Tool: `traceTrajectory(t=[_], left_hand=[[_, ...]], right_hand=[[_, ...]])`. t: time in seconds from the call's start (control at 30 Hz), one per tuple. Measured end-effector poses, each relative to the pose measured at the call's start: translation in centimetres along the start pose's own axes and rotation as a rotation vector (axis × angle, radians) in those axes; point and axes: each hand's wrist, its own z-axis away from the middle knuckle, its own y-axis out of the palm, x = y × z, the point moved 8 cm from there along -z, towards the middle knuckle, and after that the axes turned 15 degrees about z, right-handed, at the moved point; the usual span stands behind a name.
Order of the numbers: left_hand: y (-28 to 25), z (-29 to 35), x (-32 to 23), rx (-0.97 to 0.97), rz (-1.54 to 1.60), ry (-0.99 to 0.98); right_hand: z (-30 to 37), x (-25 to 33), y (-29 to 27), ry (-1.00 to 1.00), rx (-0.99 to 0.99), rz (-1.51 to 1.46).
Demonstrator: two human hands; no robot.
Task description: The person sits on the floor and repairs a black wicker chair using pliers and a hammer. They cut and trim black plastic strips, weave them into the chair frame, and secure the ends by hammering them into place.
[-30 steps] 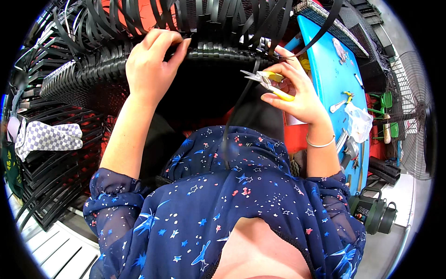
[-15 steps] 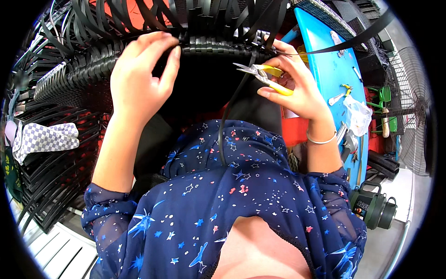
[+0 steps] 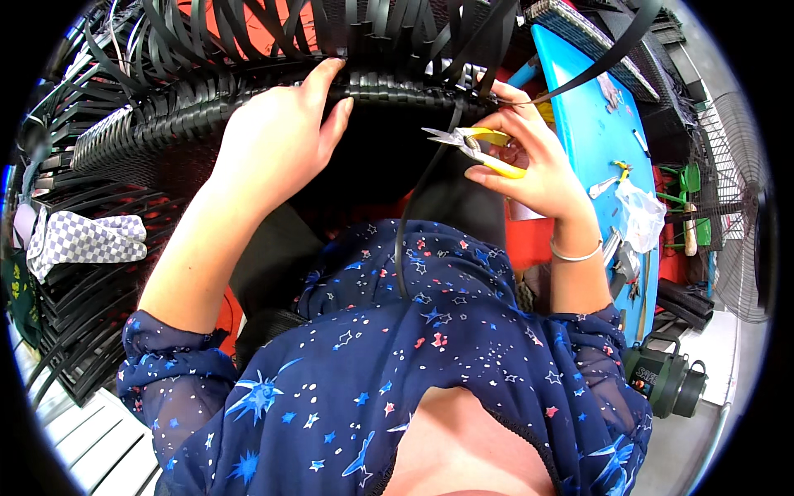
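A black woven piece with a thick wrapped rim (image 3: 389, 85) lies across the top, many loose flat black strips (image 3: 385, 25) rising from it. My left hand (image 3: 277, 136) has its index finger on the rim's upper side and its thumb at the lower side. In my right hand (image 3: 533, 157) are small pointed pliers (image 3: 471, 142) with yellow handles, jaws parted and pointing left. Its upper fingertips reach the rim's right end, beside a long black strip (image 3: 600, 68) running off to the upper right. Another strip (image 3: 403, 240) hangs down over my lap.
At right, a blue table (image 3: 571, 83) bears a clear plastic bag (image 3: 641, 217) and small tools. Beyond it stand a wire-caged fan (image 3: 740, 207) and a dark green flask (image 3: 666, 379). Stacked black woven frames (image 3: 91, 314) and a checkered cloth (image 3: 87, 240) are at left.
My left hand has slid right along the rim, its index finger now extended. My right hand has shifted slightly right and down, still holding the pliers.
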Motion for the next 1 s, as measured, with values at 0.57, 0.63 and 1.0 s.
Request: traceTrajectory(t=[0.57,0.63,1.0], left_hand=[[-0.3,-2.2,0.0,0.088,-0.287,0.261],[0.5,-2.4,0.1,0.169,-0.327,0.238],[3.1,-1.8,3.4,0.544,1.276,-0.777]], right_hand=[[0.0,0.4,-0.1,0.034,0.070,0.008],[0.0,0.4,-0.1,0.043,0.076,0.021],[-0.5,-0.3,0.1,0.022,0.095,-0.020]])
